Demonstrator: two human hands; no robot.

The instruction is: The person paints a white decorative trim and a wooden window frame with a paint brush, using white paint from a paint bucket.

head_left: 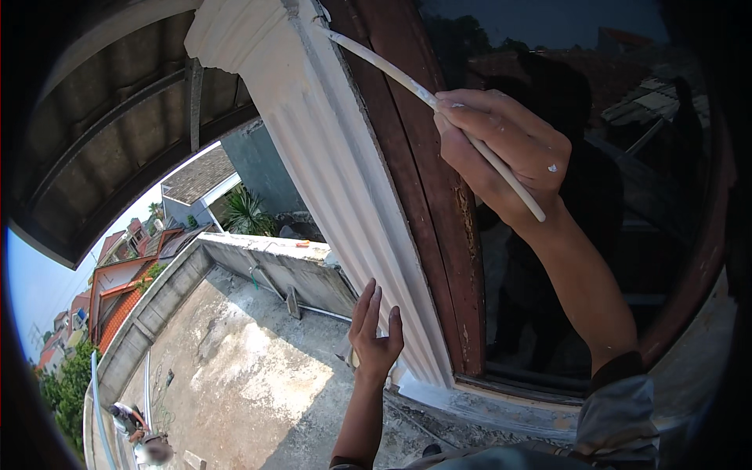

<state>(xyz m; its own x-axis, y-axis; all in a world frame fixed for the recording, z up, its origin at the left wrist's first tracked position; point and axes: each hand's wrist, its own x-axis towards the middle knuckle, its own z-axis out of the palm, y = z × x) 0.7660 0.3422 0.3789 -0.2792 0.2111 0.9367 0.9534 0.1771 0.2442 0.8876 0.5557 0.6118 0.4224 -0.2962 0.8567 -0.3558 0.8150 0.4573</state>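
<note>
My right hand [505, 153] is closed around a thin, pale paintbrush [384, 66] with white paint smears on its handle. Its far end meets the upper edge of a white fluted column [345, 184], beside the dark red-brown wooden window frame [407, 168]; the bristles are hard to make out. White specks of paint dot the back of that hand. Lower down, my left hand [374, 333] is raised with its fingers stretched apart, close to the lower part of the column. Something small and pale shows partly behind its wrist, too hidden to name.
Dark reflective glass [564, 211] fills the right side. A white-streaked ledge [462, 403] runs under the column. Below left lies a concrete terrace [258, 352] bounded by a low wall [176, 286]. A co-worker [141, 435] is down there. A roof overhang [117, 117] juts in upper left.
</note>
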